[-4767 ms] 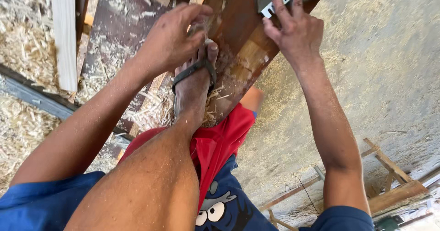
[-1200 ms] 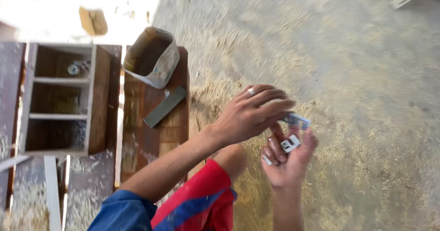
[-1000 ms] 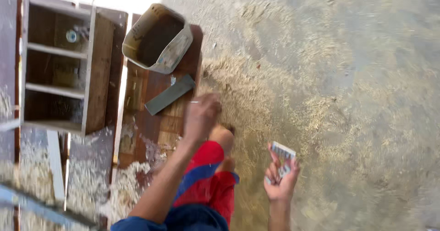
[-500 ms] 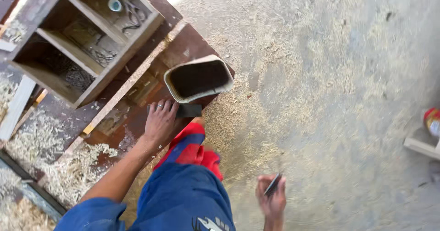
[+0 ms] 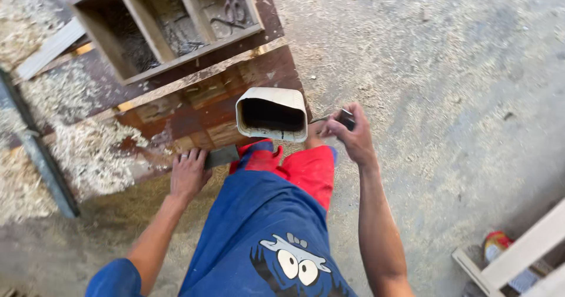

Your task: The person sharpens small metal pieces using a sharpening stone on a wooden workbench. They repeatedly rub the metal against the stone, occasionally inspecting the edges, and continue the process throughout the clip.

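While the flat dark sharpening stone (image 5: 221, 156) lies on the reddish wooden board (image 5: 194, 117) with its long axis running from about eight to two o'clock, the left hand (image 5: 188, 172) rests flat and open on the board with its fingertips touching the stone's eight o'clock end. The right hand (image 5: 348, 133), well apart at three o'clock, is curled shut around a small dark blade-like tool (image 5: 344, 118). Between them, at one o'clock of the stone, a cream plastic tub (image 5: 272, 114) overhangs its far end; a compartmented wooden box (image 5: 170, 23) stands beyond at twelve.
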